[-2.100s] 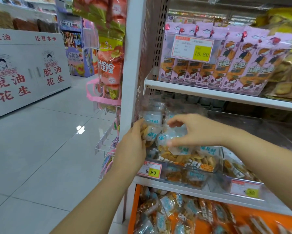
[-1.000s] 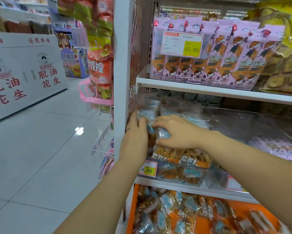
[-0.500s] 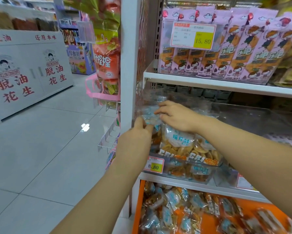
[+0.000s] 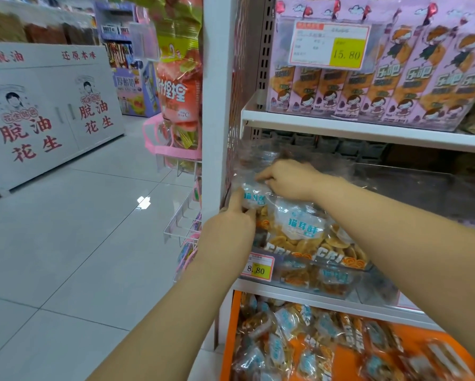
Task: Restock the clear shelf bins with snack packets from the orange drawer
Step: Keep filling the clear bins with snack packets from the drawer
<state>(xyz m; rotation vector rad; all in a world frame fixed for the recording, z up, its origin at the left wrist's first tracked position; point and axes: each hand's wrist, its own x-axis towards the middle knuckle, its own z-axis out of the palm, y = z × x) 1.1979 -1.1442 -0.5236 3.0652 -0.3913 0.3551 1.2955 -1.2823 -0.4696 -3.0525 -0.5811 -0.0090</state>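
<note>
Clear bin [image 4: 291,266] nearly full. Left hand [image 4: 229,229] and right hand [image 4: 290,181] both pinch snack packet [image 4: 254,198]. Push it down flat, gently.

Left hand [image 4: 228,229] and right hand [image 4: 288,180] both bare; forearms bare all the way to frame edge. Nails too blurred.

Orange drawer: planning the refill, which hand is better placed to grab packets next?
Probably the left hand: it sits lower, at the clear bin front, nearer the orange drawer; the right hand reaches deeper.
</note>
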